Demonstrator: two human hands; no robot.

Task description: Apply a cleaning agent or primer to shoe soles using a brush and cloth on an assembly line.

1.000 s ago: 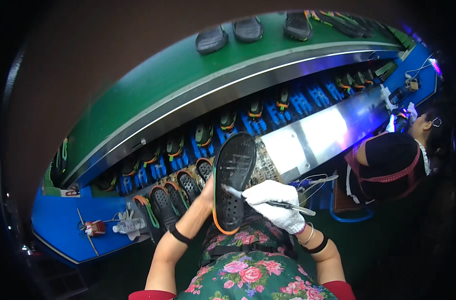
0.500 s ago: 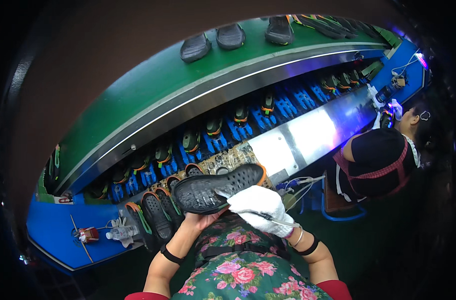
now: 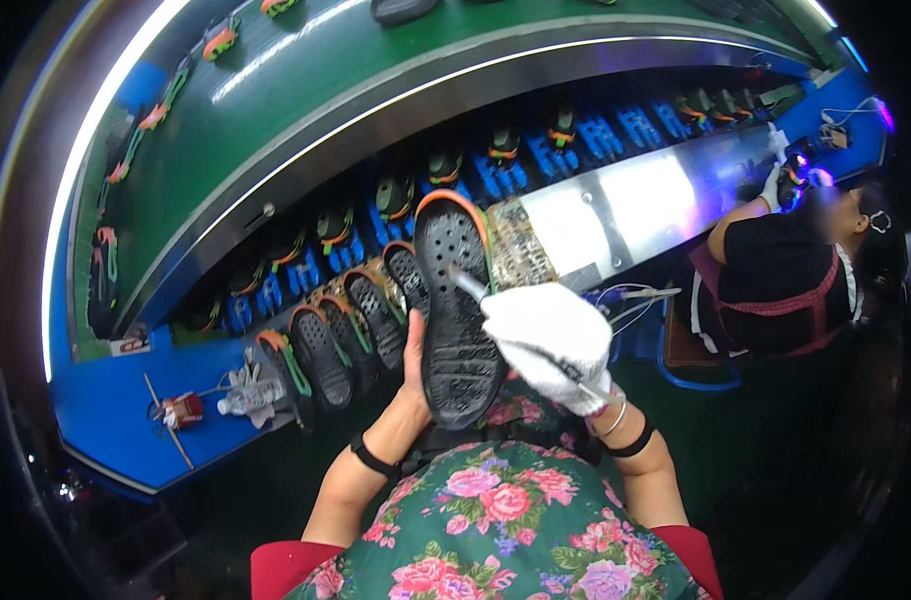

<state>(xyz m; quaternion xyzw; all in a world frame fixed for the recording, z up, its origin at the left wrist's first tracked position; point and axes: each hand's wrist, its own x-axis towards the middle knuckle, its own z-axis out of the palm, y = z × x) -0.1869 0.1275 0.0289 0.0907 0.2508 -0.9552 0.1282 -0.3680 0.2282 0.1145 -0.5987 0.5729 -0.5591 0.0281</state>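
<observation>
there, left hand [image 3: 412, 365] clamped on studded black rubber sole [image 3: 457, 315], gloved right hand [image 3: 550, 343] gripping thin brush [image 3: 468, 285].

Sole [image 3: 457, 310] in left hand [image 3: 412, 362] looked like matt black rubber w/ studded tread, orange rim, slight sheen on the lugs. Right hand [image 3: 553, 345] wore white knit cloth glove, rough weave, gripping thin metal-looking brush [image 3: 467, 285]. Just left of the hands, row of soles [image 3: 335, 345] same dull rubber. Above the hands, belt [image 3: 275, 130] was green, smooth, glossy. Up-right of right hand, metal panel [image 3: 635, 205] was shiny, brushed.
</observation>
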